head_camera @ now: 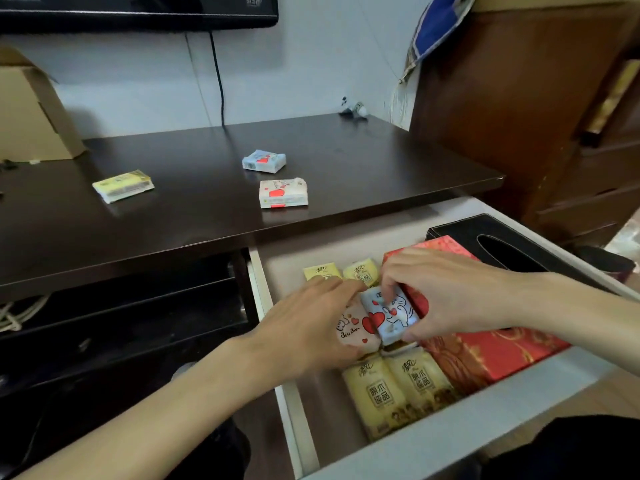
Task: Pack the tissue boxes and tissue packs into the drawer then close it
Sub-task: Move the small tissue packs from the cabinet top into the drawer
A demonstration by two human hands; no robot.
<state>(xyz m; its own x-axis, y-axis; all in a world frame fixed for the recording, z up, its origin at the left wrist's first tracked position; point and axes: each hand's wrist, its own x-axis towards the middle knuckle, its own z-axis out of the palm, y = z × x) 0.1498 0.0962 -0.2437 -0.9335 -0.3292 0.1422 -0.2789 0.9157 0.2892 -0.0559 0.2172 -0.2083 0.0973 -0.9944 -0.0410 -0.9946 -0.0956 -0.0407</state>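
Note:
The white drawer (450, 441) stands pulled out below the dark desk top (207, 209). Inside lie a red tissue box (498, 355), a black tissue box (509, 244), two yellow packs at the front (398, 389) and two small yellow packs at the back (341, 271). My left hand (304, 323) rests on a pink pack (356, 332). My right hand (446, 292) grips a blue pack (389, 315) beside the pink one. On the desk lie a yellow pack (123, 185), a blue pack (264, 161) and a pink pack (283, 192).
A cardboard box (34, 112) sits at the desk's far left. A screen (138, 10) hangs on the wall with cables running down. A brown wooden cabinet (519, 109) stands to the right. Open dark shelves (121, 306) lie left of the drawer.

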